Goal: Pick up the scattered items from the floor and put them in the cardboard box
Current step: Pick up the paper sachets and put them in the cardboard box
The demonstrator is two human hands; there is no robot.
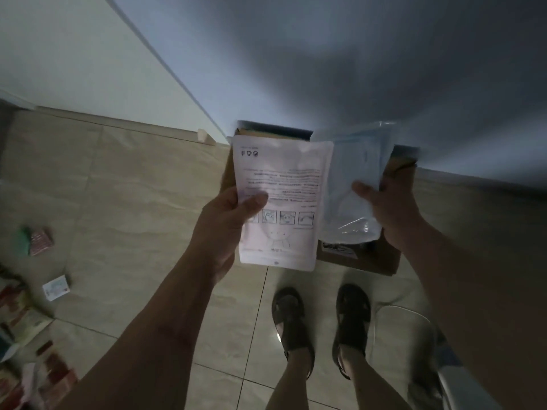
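Holding white printed pouch: left grip | clear blue-tinted bag: right grip | above cardboard box

White pouch: smooth, matt, printed; paper or plastic film, cannot tell. Clear bag: glossy, crinkled plastic film. Box: matt brown cardboard. Floor: polished beige tile, faint sheen. Sandals, six o'clock: dark straps, material unclear.

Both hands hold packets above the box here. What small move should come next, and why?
Probably lower and release both packets. The left hand grips the white pouch and the right hand the clear bag, both already over the cardboard box; more items wait on the floor.
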